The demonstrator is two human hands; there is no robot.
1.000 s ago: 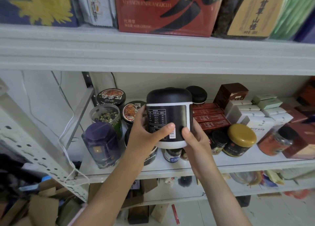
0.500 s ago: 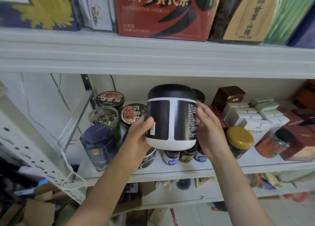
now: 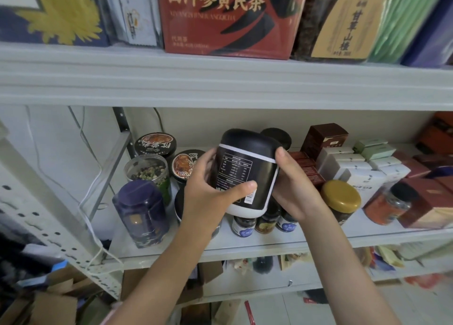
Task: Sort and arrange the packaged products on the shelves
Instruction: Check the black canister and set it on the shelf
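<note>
Both hands on black canister (image 3: 245, 173), tilted, above shelf (image 3: 245, 246): left hand (image 3: 208, 199) wraps front, right hand (image 3: 294, 192) cups side, fingers likely curled behind

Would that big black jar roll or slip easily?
Probably rolls if laid sideways: the round black jar with white base is cylindrical. Likely stiff, maybe slick plastic; the left hand and right hand both grip it.

Matt black plastic jar (image 3: 245, 163); glossy gold lid (image 3: 341, 194); clear plastic tub (image 3: 147, 170)
</note>
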